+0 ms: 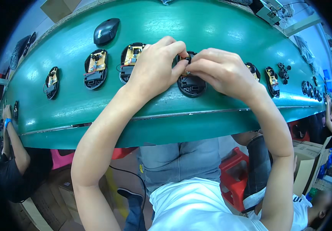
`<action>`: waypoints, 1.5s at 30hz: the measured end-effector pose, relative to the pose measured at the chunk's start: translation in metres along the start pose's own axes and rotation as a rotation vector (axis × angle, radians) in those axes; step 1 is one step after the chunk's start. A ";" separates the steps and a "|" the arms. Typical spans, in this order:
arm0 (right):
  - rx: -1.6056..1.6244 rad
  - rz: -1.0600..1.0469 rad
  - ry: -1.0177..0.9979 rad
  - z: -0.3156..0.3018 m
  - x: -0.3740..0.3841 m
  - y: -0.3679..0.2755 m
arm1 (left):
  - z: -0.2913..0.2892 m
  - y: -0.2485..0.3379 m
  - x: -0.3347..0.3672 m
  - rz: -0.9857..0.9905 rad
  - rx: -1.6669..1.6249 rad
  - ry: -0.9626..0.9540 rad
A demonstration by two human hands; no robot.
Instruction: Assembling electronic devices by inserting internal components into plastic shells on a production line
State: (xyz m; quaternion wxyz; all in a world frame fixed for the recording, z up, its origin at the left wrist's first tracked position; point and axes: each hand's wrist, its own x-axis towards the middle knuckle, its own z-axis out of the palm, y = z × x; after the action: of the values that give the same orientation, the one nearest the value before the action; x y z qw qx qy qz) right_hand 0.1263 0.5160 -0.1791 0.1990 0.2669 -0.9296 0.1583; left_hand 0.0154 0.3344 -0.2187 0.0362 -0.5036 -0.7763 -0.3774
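Note:
An open computer mouse [192,85], a black base with its battery compartment facing up, lies on the green bench between my hands. My left hand [156,63] grips its upper left part between thumb and forefinger. From the other side, my right hand [221,71] closes its thumb and fingertips at the upper part of the same mouse. Whatever small part those fingertips pinch is hidden by them. Just left of my left hand sits another open mouse [126,71] with a tan circuit board, partly covered by that hand.
More open mice [96,71] stand leftward along the green bench [166,106]. A black mouse cover [106,31] lies farther back. Past my right hand are another open mouse [272,81] and small black parts [284,73]. A co-worker's arm [14,134] rests at far left; others sit at right.

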 end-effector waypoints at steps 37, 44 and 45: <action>-0.321 0.942 0.227 -0.120 -0.237 0.178 | -0.060 0.027 -0.015 0.136 0.162 0.136; -0.368 0.724 0.219 -0.103 -0.180 0.180 | -0.106 -0.007 -0.055 0.058 0.109 0.250; -0.366 0.713 0.216 -0.102 -0.178 0.181 | -0.110 -0.009 -0.061 0.035 0.107 0.275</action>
State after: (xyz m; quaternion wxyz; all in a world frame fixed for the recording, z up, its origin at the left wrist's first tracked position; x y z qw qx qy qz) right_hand 0.1934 0.7801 -0.2049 0.2724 -0.1299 -0.9503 0.0765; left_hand 0.0025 0.2183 -0.1719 0.1756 -0.4579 -0.7742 -0.4001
